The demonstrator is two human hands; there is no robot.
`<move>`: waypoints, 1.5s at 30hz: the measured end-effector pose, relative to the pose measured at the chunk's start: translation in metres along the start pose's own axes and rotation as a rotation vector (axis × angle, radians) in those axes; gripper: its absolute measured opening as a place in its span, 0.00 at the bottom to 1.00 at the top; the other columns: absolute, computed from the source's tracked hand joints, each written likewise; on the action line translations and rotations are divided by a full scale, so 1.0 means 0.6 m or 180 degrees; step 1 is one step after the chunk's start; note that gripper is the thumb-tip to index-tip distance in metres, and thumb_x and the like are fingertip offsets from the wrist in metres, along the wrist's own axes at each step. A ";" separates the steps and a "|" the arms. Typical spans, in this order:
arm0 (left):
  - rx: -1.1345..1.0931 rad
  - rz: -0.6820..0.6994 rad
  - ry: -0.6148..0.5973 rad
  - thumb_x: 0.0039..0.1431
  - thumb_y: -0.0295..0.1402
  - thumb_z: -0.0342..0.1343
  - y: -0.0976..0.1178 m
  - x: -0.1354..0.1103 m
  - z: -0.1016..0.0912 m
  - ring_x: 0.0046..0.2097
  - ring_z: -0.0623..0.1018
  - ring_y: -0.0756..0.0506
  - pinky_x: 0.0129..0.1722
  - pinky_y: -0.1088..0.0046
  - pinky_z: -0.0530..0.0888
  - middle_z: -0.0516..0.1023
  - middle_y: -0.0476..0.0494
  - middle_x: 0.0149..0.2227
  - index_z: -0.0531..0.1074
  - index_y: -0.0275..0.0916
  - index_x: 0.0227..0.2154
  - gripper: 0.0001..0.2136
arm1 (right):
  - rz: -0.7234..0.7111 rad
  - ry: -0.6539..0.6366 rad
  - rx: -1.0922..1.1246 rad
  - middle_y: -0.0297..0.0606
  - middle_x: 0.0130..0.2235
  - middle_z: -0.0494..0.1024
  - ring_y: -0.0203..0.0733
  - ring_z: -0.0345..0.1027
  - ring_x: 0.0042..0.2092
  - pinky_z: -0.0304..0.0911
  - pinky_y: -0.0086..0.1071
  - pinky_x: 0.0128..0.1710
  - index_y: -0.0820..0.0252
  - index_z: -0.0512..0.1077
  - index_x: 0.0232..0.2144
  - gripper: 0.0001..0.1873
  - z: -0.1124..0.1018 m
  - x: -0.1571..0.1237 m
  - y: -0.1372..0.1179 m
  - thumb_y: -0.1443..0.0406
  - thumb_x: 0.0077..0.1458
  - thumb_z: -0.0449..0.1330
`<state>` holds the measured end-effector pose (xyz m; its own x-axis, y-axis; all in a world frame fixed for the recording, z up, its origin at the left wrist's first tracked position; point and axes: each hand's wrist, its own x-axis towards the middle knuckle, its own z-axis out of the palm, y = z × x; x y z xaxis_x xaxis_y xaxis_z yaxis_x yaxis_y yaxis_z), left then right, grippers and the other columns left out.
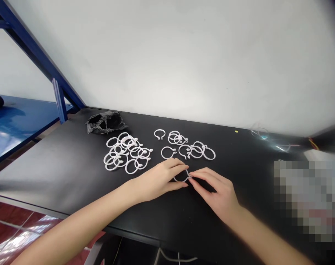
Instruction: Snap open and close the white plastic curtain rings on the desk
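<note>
Above the dark table, near its front, both hands hold one white plastic ring (181,180) with small tabs at its ends. My left hand (163,176) is closed around the ring's left side, thumb below and fingers above. The fingertips of my right hand (218,191) pinch the tabbed end on the right. Whether the tabs are joined is hidden by the fingers. Behind my left hand lies a heap of similar white rings (128,142). A looser group of white rings (197,151) lies just beyond both hands, some overlapping, several with visible gaps.
A crumpled black plastic bag (106,123) sits at the back left of the black table (73,158). Clear glasses (280,146) and a pixelated area (310,195) are at the right. A blue metal frame (35,48) rises at the left, and a pale wall (184,66) stands behind.
</note>
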<state>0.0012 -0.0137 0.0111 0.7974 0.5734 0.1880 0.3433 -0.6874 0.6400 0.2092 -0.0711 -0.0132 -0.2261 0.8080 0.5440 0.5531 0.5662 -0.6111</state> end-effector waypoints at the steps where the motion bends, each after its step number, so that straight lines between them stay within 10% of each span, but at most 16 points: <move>1: -0.0160 -0.0041 0.0024 0.64 0.35 0.56 -0.002 0.000 0.000 0.50 0.75 0.44 0.49 0.67 0.75 0.73 0.39 0.51 0.67 0.38 0.54 0.17 | 0.0024 0.0014 0.0007 0.37 0.36 0.80 0.41 0.76 0.35 0.74 0.33 0.36 0.54 0.75 0.41 0.10 -0.001 0.000 -0.001 0.71 0.58 0.60; 11: -0.0200 -0.0310 0.0067 0.64 0.38 0.55 0.009 -0.004 -0.027 0.46 0.75 0.45 0.46 0.68 0.75 0.75 0.41 0.46 0.70 0.40 0.48 0.12 | 0.0160 0.0068 0.0232 0.36 0.36 0.82 0.41 0.78 0.35 0.76 0.33 0.36 0.54 0.76 0.43 0.12 -0.001 0.005 -0.008 0.70 0.57 0.62; 15: 0.0507 -0.1091 0.0451 0.65 0.40 0.50 -0.018 -0.020 -0.079 0.48 0.75 0.41 0.48 0.64 0.73 0.76 0.40 0.48 0.71 0.39 0.48 0.14 | 0.0471 0.0113 0.0287 0.40 0.43 0.82 0.44 0.79 0.41 0.78 0.38 0.39 0.55 0.69 0.54 0.23 -0.002 0.005 -0.002 0.66 0.55 0.65; 24: 0.1400 -0.1828 0.0346 0.59 0.45 0.50 -0.080 -0.061 -0.143 0.54 0.70 0.35 0.53 0.55 0.69 0.76 0.37 0.49 0.72 0.36 0.48 0.21 | 0.0501 0.0243 0.0331 0.36 0.36 0.82 0.39 0.77 0.32 0.77 0.34 0.35 0.56 0.73 0.46 0.12 -0.005 0.002 -0.006 0.69 0.58 0.60; 30: 0.1589 -0.1616 0.0482 0.62 0.45 0.49 -0.071 -0.044 -0.122 0.52 0.70 0.34 0.53 0.53 0.68 0.74 0.35 0.50 0.70 0.34 0.51 0.21 | 0.0452 0.0249 0.0334 0.35 0.36 0.82 0.37 0.77 0.33 0.76 0.31 0.35 0.56 0.73 0.45 0.12 -0.003 0.001 -0.003 0.71 0.58 0.60; 38: 0.1991 -0.0506 0.0239 0.67 0.35 0.49 -0.037 0.013 -0.008 0.54 0.69 0.35 0.55 0.52 0.66 0.69 0.30 0.55 0.69 0.34 0.45 0.11 | 0.0424 0.0179 0.0307 0.35 0.36 0.81 0.36 0.76 0.33 0.74 0.31 0.34 0.56 0.73 0.43 0.11 -0.003 0.002 -0.005 0.72 0.59 0.59; 45: 0.0824 -0.0214 0.0110 0.69 0.32 0.45 -0.030 0.007 -0.019 0.52 0.73 0.42 0.52 0.61 0.71 0.70 0.38 0.52 0.68 0.38 0.37 0.08 | 0.0482 0.0185 0.0301 0.36 0.37 0.80 0.36 0.75 0.33 0.74 0.30 0.34 0.57 0.73 0.45 0.11 -0.003 0.003 -0.006 0.71 0.59 0.60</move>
<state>-0.0072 0.0064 0.0091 0.7527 0.6333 0.1798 0.5138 -0.7359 0.4410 0.2084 -0.0720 -0.0095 -0.0976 0.8760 0.4724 0.4987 0.4538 -0.7384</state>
